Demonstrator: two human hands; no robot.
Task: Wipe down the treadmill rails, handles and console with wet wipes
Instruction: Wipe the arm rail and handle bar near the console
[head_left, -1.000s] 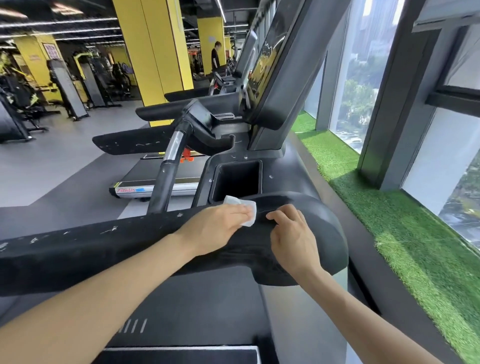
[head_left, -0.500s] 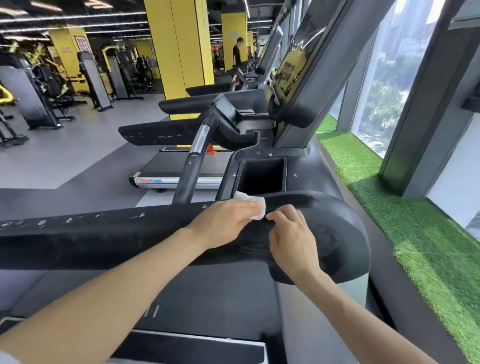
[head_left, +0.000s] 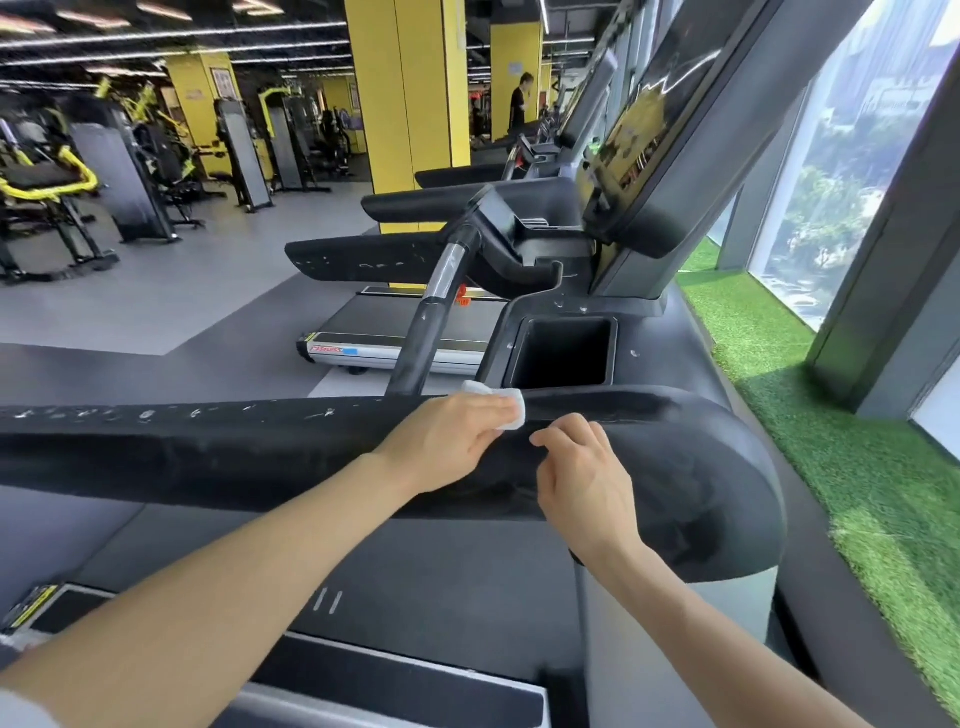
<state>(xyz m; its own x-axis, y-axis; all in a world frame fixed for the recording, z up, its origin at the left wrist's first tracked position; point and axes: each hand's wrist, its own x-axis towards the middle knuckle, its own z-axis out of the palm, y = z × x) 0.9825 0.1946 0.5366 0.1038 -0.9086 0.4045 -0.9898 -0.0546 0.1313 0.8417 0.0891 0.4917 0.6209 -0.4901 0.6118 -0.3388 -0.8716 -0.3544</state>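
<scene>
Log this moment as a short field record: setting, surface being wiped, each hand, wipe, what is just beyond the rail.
setting: gym, row of treadmills beside a window
surface: black padded side rail
left hand: presses the wet wipe flat on the rail top
right hand: rests on the rail, fingers curled, holding nothing
wipe: white, crumpled
beyond rail: square cup holder, console screen

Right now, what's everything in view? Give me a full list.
handrail: one, black, scuffed, across the foreground
wet wipe: one, white, on the rail's top
storage pocket: one, black, behind the rail
upright handle: one, black and silver, left of the pocket
console screen: one, dark, upper right
artificial grass: green strip by the windows
yellow pillar: centre background
left hand: presses the wipe onto the rail
right hand: fingers curled, resting on the rail
</scene>
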